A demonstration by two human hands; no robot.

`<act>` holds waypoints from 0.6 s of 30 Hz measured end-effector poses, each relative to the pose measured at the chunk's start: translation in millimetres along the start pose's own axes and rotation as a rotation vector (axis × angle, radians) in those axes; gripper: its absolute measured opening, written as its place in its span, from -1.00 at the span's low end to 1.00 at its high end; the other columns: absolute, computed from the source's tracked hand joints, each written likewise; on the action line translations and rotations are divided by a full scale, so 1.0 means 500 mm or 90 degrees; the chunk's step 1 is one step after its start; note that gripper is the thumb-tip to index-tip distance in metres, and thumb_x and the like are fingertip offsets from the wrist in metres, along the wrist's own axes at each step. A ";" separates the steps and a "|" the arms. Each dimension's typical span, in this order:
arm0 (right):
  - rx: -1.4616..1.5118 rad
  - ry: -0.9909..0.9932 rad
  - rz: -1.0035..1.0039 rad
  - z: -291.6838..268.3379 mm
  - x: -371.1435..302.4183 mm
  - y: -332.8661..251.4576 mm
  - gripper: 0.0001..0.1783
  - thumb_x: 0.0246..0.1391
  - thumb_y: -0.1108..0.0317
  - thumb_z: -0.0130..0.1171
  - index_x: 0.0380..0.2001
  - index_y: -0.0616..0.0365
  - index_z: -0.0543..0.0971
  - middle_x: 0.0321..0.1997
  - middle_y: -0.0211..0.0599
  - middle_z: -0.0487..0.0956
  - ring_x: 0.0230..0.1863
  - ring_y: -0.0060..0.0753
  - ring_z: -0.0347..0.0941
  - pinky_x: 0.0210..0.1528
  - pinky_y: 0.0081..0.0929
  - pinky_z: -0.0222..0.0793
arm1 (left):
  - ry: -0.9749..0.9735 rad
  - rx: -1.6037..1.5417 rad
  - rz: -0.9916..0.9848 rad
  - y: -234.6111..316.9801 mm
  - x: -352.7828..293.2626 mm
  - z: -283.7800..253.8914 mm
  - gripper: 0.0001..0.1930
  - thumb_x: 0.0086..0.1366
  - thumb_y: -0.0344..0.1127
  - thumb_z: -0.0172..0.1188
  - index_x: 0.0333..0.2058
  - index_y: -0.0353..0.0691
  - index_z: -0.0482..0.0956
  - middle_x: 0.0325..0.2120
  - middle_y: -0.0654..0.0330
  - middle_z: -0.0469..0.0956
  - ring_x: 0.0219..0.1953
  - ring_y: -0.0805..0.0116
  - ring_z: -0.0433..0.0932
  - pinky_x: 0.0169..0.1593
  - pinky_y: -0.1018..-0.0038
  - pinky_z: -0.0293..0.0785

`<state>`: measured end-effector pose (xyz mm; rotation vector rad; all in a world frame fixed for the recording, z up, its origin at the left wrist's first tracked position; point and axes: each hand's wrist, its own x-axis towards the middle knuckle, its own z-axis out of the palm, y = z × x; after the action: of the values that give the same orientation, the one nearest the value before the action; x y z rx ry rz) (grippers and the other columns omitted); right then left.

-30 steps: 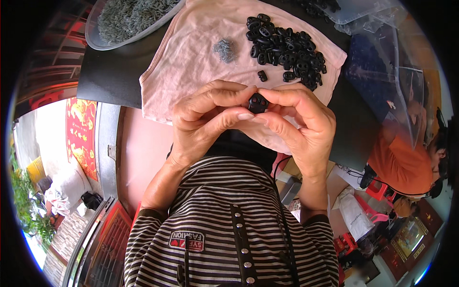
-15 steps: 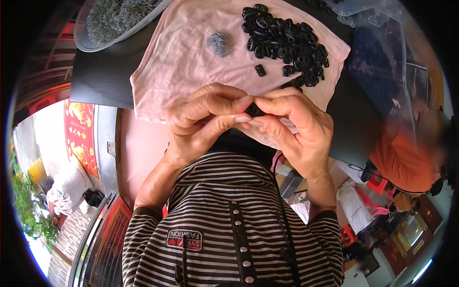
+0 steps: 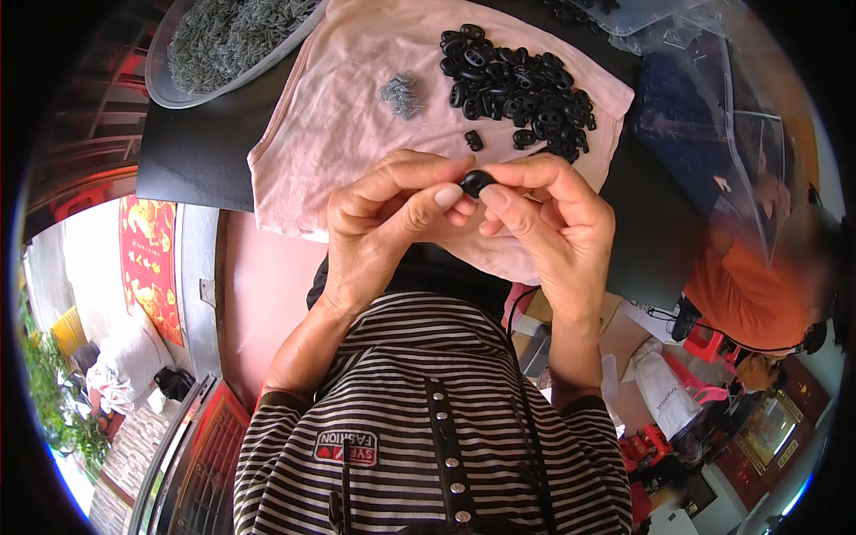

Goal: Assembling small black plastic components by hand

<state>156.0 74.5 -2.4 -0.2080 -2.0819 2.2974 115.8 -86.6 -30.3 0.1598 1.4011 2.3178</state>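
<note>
Between my two hands, above the near part of a pink cloth [image 3: 339,134], is a small rounded black plastic cord lock [image 3: 477,184]. My left hand [image 3: 388,205] pinches its left side with thumb and forefinger. On its right side, the thumb and forefinger of my right hand [image 3: 553,227] grip it too. Whether a spring sits inside it cannot be seen. Beyond my hands lies a heap of black two-hole cord locks [image 3: 526,89], with a single cord lock [image 3: 473,140] apart from it. Left of the heap rests a small pile of thin metal springs [image 3: 403,95].
A clear plastic tub [image 3: 169,101] full of metal springs stands at the far left of the dark table [image 3: 196,156]. Clear plastic bags [image 3: 682,67] lie at the far right. A person in an orange top [image 3: 749,294] is at the right, near red stools.
The cord lock has turned and shows more of its smooth black side between my fingertips. My fingers have shifted around it, and the view has moved slightly.
</note>
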 end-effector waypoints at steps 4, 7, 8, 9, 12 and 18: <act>0.011 0.029 -0.022 0.006 -0.005 0.000 -0.82 0.05 0.59 0.17 -0.23 0.37 0.50 -0.36 -0.29 0.57 -0.42 -0.65 0.49 -0.32 -0.74 0.46 | -0.004 0.011 -0.029 -0.011 -0.011 0.002 -0.78 0.21 -0.53 0.17 -0.16 -0.41 0.50 -0.31 0.17 0.55 -0.28 0.44 0.57 -0.12 0.58 0.50; 0.023 0.040 -0.012 0.012 -0.011 0.004 -0.83 0.05 0.60 0.17 -0.25 0.37 0.51 -0.37 -0.31 0.57 -0.44 -0.67 0.48 -0.34 -0.76 0.45 | -0.020 0.114 0.028 -0.016 -0.011 -0.002 -0.88 0.20 -0.53 0.17 -0.27 -0.40 0.51 -0.37 0.18 0.54 -0.34 0.46 0.53 -0.22 0.57 0.47; 0.015 0.043 -0.004 0.012 -0.013 0.006 -0.84 0.04 0.61 0.17 -0.26 0.37 0.51 -0.37 -0.31 0.56 -0.44 -0.68 0.47 -0.35 -0.76 0.45 | -0.027 0.165 0.056 -0.016 -0.010 -0.004 -0.92 0.20 -0.53 0.18 -0.33 -0.40 0.52 -0.41 0.18 0.54 -0.37 0.47 0.52 -0.27 0.57 0.46; -0.005 0.027 -0.009 0.004 -0.018 0.006 -0.86 0.04 0.63 0.17 -0.28 0.37 0.52 -0.37 -0.31 0.56 -0.44 -0.69 0.46 -0.36 -0.76 0.45 | -0.046 0.233 0.106 -0.015 -0.007 -0.007 -0.95 0.17 -0.55 0.19 -0.38 -0.40 0.53 -0.44 0.13 0.52 -0.41 0.43 0.49 -0.32 0.55 0.43; -0.006 0.000 0.001 -0.014 -0.030 0.015 -0.87 0.04 0.64 0.15 -0.29 0.37 0.53 -0.36 -0.31 0.56 -0.44 -0.69 0.46 -0.36 -0.76 0.45 | -0.097 0.301 0.127 -0.010 -0.007 -0.007 -0.94 0.14 -0.54 0.21 -0.39 -0.40 0.54 -0.44 0.12 0.52 -0.41 0.40 0.50 -0.32 0.54 0.43; -0.039 0.083 -0.108 -0.057 -0.018 -0.017 -0.81 0.01 0.64 0.17 -0.25 0.34 0.51 -0.29 -0.25 0.56 -0.50 -0.68 0.41 -0.44 -0.74 0.40 | -0.146 0.368 0.164 -0.011 0.018 0.016 -0.89 0.12 -0.52 0.24 -0.34 -0.37 0.57 -0.40 0.13 0.54 -0.36 0.38 0.53 -0.32 0.53 0.44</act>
<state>167.9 102.6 4.2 -0.1709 -2.0234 2.0692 111.9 -74.1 -32.0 0.7896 1.9754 1.9266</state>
